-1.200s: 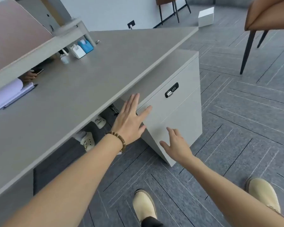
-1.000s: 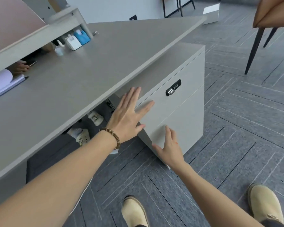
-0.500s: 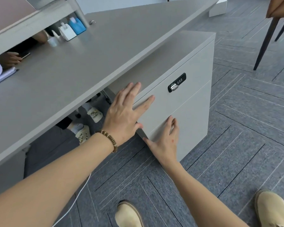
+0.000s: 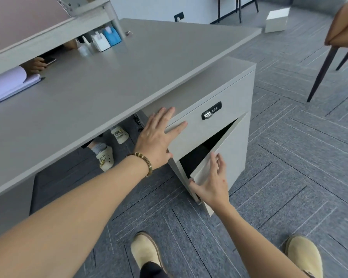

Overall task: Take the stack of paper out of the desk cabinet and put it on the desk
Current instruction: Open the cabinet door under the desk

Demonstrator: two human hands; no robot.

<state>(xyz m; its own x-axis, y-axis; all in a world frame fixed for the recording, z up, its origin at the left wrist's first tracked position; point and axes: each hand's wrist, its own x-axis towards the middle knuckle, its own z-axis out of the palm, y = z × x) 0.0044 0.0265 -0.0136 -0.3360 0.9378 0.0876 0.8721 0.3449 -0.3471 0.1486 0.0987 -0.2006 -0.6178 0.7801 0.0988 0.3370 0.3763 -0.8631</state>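
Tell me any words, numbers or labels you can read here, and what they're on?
Combination lock on the cabinet drawer: three dial digits, too blurred to read.
White and blue holders on the desk: no legible label.
Nothing else carries readable text.

Grey carpet tiles (image 4: 301, 177) with thin pale lines laid in a herringbone pattern cover the floor from six o'clock out to three o'clock. At two o'clock a tan chair (image 4: 344, 27) stands on slim dark tapering legs. Toward one o'clock a small white box (image 4: 276, 20) sits on the carpet near the thin dark legs of other furniture. At twelve o'clock a pale wall (image 4: 149, 7) carries a black socket plate (image 4: 179, 16) low down. At eleven o'clock a grey raised shelf (image 4: 48, 35) backs a dusty-pink partition panel (image 4: 18, 19). Soft, even light falls throughout.
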